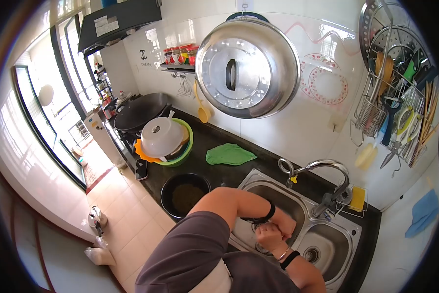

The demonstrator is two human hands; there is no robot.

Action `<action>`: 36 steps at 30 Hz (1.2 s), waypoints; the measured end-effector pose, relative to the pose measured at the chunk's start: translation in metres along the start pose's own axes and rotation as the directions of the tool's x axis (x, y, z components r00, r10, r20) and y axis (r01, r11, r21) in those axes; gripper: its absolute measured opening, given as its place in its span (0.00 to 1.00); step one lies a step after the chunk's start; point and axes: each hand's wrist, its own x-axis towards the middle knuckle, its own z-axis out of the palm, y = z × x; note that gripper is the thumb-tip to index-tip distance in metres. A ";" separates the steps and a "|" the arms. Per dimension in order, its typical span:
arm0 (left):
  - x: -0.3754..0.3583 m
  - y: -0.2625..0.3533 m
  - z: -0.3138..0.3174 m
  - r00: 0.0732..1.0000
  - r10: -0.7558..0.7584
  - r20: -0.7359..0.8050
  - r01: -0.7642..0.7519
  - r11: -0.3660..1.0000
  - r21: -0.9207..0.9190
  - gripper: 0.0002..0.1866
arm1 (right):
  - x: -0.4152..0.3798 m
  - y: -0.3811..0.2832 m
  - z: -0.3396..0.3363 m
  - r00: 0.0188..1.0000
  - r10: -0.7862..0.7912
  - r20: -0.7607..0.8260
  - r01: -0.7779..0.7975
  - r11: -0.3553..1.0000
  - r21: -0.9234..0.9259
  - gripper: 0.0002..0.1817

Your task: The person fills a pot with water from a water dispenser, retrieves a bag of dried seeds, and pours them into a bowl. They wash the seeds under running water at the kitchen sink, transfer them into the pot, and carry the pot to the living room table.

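Observation:
Over the large sink basin (249,191), my two hands are close together and overlap. My left hand (286,225) reaches in from the left, with its fingers hidden. Against it is my right hand (268,236), its fingers curled closed; whatever they may hold is hidden. A black band circles each forearm or wrist, and a thin bracelet shows on the right wrist. The faucet (334,168) arches behind the sink. Left of the sink stands a black basin (185,193) with murky contents.
A green cloth (230,154) lies on the dark counter. Farther left are a white colander (162,137) upside down on a green bowl (187,151), a phone (141,169) and a wok (141,111). A yellow sponge (358,198) sits in a rack beside the faucet.

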 end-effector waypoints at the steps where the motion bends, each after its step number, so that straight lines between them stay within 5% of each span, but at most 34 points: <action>1: 0.009 -0.009 0.008 0.996 -0.053 -0.076 0.052 0.998 -0.024 0.09 | -0.009 -0.003 0.012 1.000 -0.002 -0.003 0.002 1.000 -0.004 0.05; 3: 0.013 -0.011 0.013 0.991 -0.044 -0.128 0.054 0.996 0.075 0.09 | -0.022 -0.006 0.036 0.955 -0.002 0.298 0.003 1.000 -0.003 0.05; 7: 0.043 -0.040 0.041 0.941 -0.089 -0.326 0.184 0.944 0.274 0.08 | -0.029 -0.012 0.062 0.856 0.023 0.516 -0.193 0.941 0.279 0.13; 9: 0.055 -0.052 0.051 0.940 -0.099 -0.326 0.203 0.931 0.303 0.08 | -0.016 -0.011 0.056 0.708 0.328 0.625 -0.705 0.370 0.605 0.16; 11: 0.059 -0.065 0.053 0.950 -0.095 -0.299 0.208 0.903 0.376 0.08 | -0.020 -0.015 0.057 0.638 0.448 0.626 -0.749 0.173 0.639 0.15; 13: 0.047 -0.060 0.054 0.926 -0.002 -0.378 0.169 0.897 0.409 0.08 | -0.025 -0.020 0.065 0.643 0.462 0.611 -0.751 0.225 0.620 0.15; 17: 0.048 -0.057 0.047 0.941 -0.067 -0.331 0.223 0.859 0.460 0.10 | -0.033 -0.023 0.076 0.614 0.509 0.603 -0.768 0.209 0.606 0.14; 19: 0.053 -0.057 0.050 0.925 -0.171 -0.338 0.285 0.902 0.324 0.11 | -0.037 -0.027 0.080 0.587 0.540 0.603 -0.779 0.175 0.602 0.14; 26: 0.046 -0.047 0.053 0.954 -0.172 -0.247 0.260 0.884 0.389 0.12 | -0.035 -0.030 0.094 0.516 0.628 0.583 -0.799 0.107 0.592 0.13; 30: 0.050 -0.051 0.049 0.928 -0.186 -0.321 0.301 0.885 0.355 0.12 | -0.030 -0.030 0.103 0.480 0.661 0.577 -0.815 0.092 0.572 0.13; 32: 0.053 -0.059 0.039 0.881 -0.191 -0.433 0.303 0.930 0.207 0.13 | -0.028 -0.026 0.115 0.478 0.655 0.585 -0.835 0.132 0.534 0.13; 35: 0.052 -0.081 0.008 0.728 -0.148 -0.669 0.236 0.971 0.042 0.21 | -0.046 -0.005 0.127 0.543 0.562 0.624 -0.835 0.436 0.334 0.14; 36: 0.041 -0.082 -0.009 0.738 -0.208 -0.642 0.269 0.963 -0.003 0.25 | -0.054 0.003 0.123 0.559 0.527 0.640 -0.804 0.532 0.264 0.14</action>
